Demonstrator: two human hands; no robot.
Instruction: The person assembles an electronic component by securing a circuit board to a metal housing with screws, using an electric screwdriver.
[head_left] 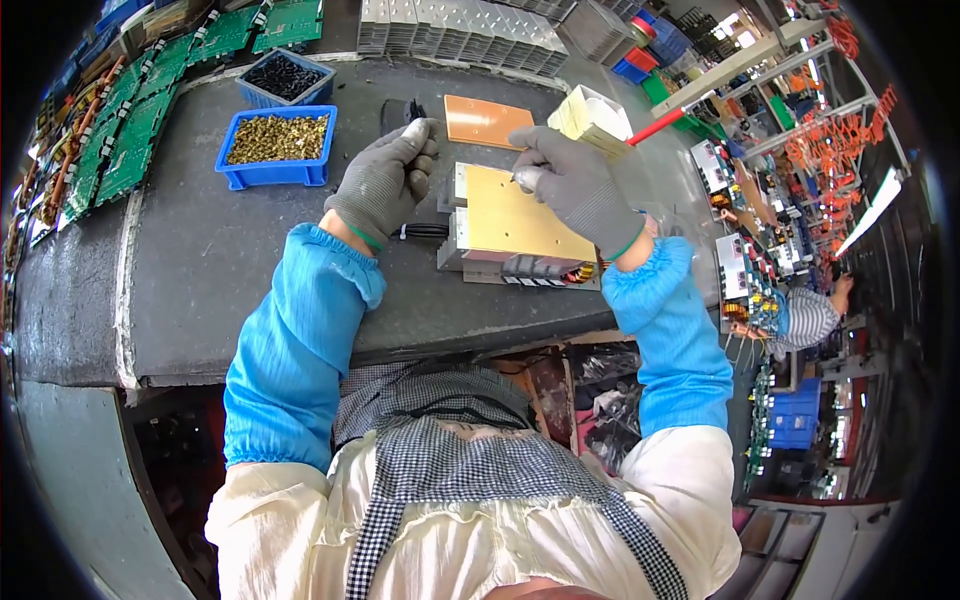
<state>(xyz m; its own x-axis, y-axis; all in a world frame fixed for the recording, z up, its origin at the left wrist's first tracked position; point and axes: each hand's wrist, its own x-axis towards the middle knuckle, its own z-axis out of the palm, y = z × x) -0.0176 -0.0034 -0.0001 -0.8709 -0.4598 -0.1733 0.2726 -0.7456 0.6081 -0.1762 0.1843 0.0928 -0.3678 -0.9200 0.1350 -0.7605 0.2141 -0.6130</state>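
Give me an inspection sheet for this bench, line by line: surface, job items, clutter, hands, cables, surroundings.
Surface: dark grey mat on the bench, worn at the front edge.
Job items: heatsink assembly with an orange sheet on top.
Clutter: second orange sheet; blue bin of brass parts; blue bin of black parts; cream box.
Hands: left hand, gloved, at the assembly's left edge; right hand, gloved, fingers pinched on the orange sheet.
Cables: black leads by the assembly.
Surroundings: green boards at left; silver heatsinks behind; another person at right.

Head camera looks steeply down, close over the workbench (pixel 200 260).
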